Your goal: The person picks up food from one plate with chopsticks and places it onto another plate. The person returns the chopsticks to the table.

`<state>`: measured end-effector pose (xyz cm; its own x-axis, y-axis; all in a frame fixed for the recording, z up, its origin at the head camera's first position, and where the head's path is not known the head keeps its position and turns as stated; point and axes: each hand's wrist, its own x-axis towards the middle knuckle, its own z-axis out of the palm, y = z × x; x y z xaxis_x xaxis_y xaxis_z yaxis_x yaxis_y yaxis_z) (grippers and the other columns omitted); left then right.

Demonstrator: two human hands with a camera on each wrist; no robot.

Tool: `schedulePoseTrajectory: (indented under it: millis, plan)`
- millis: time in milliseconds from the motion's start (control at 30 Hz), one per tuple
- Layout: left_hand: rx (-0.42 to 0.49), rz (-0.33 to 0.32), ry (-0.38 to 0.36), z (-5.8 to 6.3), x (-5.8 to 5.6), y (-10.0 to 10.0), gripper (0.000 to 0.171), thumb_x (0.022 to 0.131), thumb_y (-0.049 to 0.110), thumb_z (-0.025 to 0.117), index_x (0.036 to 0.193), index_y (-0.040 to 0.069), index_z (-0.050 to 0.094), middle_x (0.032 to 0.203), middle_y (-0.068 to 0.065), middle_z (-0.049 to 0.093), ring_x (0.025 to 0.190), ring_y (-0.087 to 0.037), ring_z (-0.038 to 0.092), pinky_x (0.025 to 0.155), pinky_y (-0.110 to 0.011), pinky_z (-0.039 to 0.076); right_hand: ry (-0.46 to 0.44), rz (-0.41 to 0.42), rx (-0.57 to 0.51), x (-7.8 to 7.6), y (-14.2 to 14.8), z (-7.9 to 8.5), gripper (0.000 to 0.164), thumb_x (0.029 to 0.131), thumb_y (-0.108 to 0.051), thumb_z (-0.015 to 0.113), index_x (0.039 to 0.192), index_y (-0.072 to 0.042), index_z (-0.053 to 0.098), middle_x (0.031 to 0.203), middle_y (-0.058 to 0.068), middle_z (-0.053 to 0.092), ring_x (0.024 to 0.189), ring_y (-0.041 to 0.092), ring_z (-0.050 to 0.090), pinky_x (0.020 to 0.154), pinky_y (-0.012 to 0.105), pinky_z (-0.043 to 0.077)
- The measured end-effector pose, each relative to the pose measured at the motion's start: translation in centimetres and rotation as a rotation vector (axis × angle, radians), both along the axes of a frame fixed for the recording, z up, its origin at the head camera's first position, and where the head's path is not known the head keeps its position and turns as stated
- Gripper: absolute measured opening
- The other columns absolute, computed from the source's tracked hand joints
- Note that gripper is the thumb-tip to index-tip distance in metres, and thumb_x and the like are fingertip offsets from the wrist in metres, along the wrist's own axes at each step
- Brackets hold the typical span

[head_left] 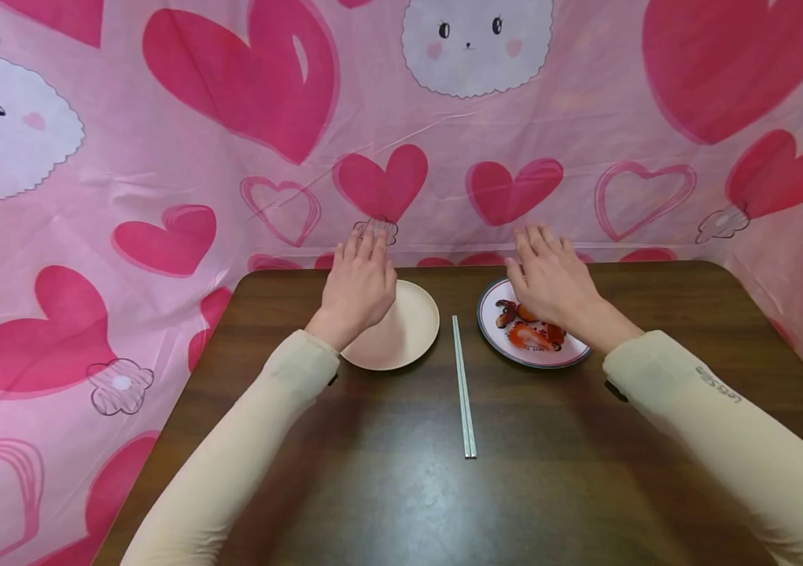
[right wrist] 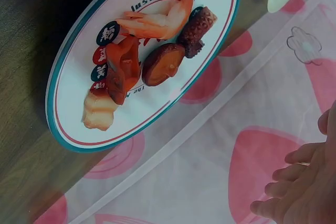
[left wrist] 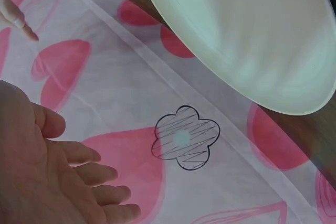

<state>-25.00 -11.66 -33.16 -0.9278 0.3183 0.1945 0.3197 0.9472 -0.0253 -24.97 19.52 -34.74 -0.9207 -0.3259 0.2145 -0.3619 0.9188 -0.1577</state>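
Observation:
My left hand (head_left: 360, 287) hovers above a plain cream plate (head_left: 411, 326), its fingers stretched out and holding nothing. My right hand (head_left: 550, 275) is likewise extended and bare, over a white plate with a teal rim (right wrist: 62, 129). Food pieces sit on that plate: a shrimp (right wrist: 163, 22), a mushroom cap (right wrist: 163, 65), a piece of octopus tentacle (right wrist: 198, 30), an orange-brown folded piece (right wrist: 123, 69) and a pale striped piece (right wrist: 100, 109). Between both plates lies a pair of pale green chopsticks (head_left: 464, 389), side by side, pointing away from me.
A dark wooden table (head_left: 401, 511) carries the plates and chopsticks. Pink cloth (head_left: 443, 126) printed with hearts and white faces hangs behind the table's far edge and along both sides.

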Motion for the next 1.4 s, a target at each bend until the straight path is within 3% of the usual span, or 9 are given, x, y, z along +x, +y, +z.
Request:
schedulePoseTrajectory:
  millis: [367, 600, 967, 1400]
  plan:
    - [0.014, -0.009, -0.005, 0.0, 0.8, 0.2, 0.062, 0.111, 0.033, 0.027, 0.164, 0.001, 0.028, 0.170, -0.021, 0.025, 0.156, -0.044, 0.022, 0.126, -0.057, 0.016, 0.023, 0.009, 0.007, 0.9, -0.2, -0.2, 0.067, 0.110, -0.038, 0.038, 0.161, 0.006, 0.031, 0.167, 0.030, 0.026, 0.155, 0.047, 0.019, 0.122, 0.067, 0.012]
    - [0.053, -0.009, 0.006, -0.1, 1.5, -0.1, 0.060, 0.111, 0.030, 0.035, 0.163, 0.001, 0.032, 0.168, -0.022, 0.030, 0.156, -0.042, 0.022, 0.126, -0.056, 0.016, -0.002, 0.013, 0.018, 1.6, -0.2, -0.2, 0.069, 0.111, -0.039, 0.038, 0.163, 0.005, 0.025, 0.168, 0.029, 0.021, 0.157, 0.047, 0.015, 0.124, 0.064, 0.009]
    - [0.054, -0.020, 0.012, -0.7, 2.0, -0.6, 0.062, 0.111, 0.032, 0.029, 0.164, -0.001, 0.029, 0.168, -0.022, 0.029, 0.155, -0.043, 0.024, 0.125, -0.056, 0.017, -0.026, 0.026, 0.017, 2.9, -0.3, -0.6, 0.068, 0.112, -0.037, 0.036, 0.161, 0.008, 0.026, 0.168, 0.031, 0.021, 0.157, 0.047, 0.013, 0.124, 0.063, 0.007]
    - [0.087, -0.029, 0.023, -1.2, 2.8, -0.9, 0.062, 0.110, 0.031, 0.034, 0.163, -0.001, 0.031, 0.167, -0.022, 0.031, 0.155, -0.043, 0.026, 0.125, -0.056, 0.018, -0.008, 0.049, 0.043, 4.5, -0.3, -1.3, 0.067, 0.108, -0.033, 0.047, 0.159, 0.009, 0.032, 0.165, 0.031, 0.028, 0.155, 0.048, 0.019, 0.124, 0.062, 0.012]
